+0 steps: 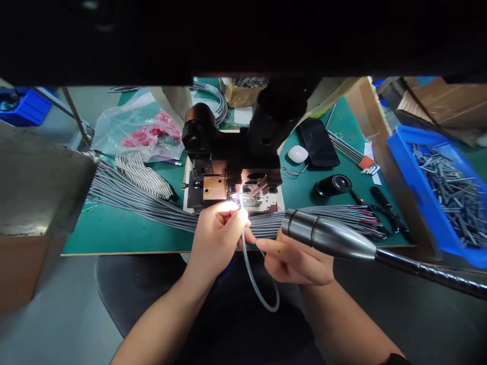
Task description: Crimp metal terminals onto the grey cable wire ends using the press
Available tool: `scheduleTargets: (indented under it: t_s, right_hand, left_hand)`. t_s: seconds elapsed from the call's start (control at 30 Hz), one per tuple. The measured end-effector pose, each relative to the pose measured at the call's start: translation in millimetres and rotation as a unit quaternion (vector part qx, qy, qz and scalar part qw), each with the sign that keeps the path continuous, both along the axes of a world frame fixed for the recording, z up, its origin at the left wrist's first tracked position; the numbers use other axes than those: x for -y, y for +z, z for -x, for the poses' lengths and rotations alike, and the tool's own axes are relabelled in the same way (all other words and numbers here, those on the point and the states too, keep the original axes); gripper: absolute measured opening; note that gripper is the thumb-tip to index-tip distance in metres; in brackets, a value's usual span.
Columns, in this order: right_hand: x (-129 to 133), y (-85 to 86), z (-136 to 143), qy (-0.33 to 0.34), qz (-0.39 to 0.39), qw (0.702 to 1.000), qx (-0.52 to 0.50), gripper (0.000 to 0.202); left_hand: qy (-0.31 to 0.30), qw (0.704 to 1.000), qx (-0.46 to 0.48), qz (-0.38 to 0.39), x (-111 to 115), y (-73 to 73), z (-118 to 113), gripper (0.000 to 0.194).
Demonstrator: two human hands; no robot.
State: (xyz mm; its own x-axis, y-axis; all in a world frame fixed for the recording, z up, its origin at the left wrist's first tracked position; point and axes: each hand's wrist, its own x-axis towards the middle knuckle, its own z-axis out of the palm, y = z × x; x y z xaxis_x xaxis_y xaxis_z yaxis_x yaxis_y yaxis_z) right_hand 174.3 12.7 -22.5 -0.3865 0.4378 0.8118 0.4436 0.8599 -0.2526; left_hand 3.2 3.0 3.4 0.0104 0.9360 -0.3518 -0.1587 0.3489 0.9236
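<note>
My left hand (217,238) pinches a grey cable (249,271) close to its stripped end. Thin coloured wires from that end reach into the brightly lit tooling of a black crimping press (236,152). From my fingers the cable hangs down in a loop over my lap, then rises toward my right hand (299,261). That hand is closed, its fingers curled and its fingertips at the rising part of the cable; the lamp head partly covers it. Behind both hands a long bundle of grey cables (144,203) lies across the green table.
A metal gooseneck lamp (331,235) juts in from the right. A blue bin (397,147) of short grey pieces stands far right. Around the press lie a bag of pink parts (152,133), a black cylinder (333,186), hex keys (352,152), a phone (317,143) and a white case (297,154).
</note>
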Motion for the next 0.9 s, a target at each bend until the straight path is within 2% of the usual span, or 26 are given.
scheduleTargets:
  t_s: [0.2, 0.4, 0.73, 0.8, 0.9]
  right_hand:
    - [12, -16.9, 0, 0.001, 0.015, 1.000, -0.018, 0.030]
    - [14, -15.1, 2, 0.033, 0.024, 0.999, -0.037, 0.028]
    - [20, -15.0, -1, 0.043, 0.032, 0.998, -0.039, 0.033]
    - [23, -8.8, 0, 0.049, 0.070, 0.995, -0.051, 0.030]
    - [30, 5.9, 1, 0.061, 0.220, 0.973, -0.046, 0.010]
  left_hand:
    - [0.007, 1.000, 0.007, 0.004, 0, -2.0, 0, 0.022]
    - [0.005, 1.000, 0.006, 0.005, 0, -0.9, 1, 0.020]
    - [-0.004, 1.000, -0.016, 0.003, 1, -4.3, 2, 0.022]
    - [-0.007, 1.000, -0.019, 0.000, 1, -5.9, 3, 0.022]
    - [-0.014, 0.999, -0.039, -0.016, 2, -5.0, 5, 0.024]
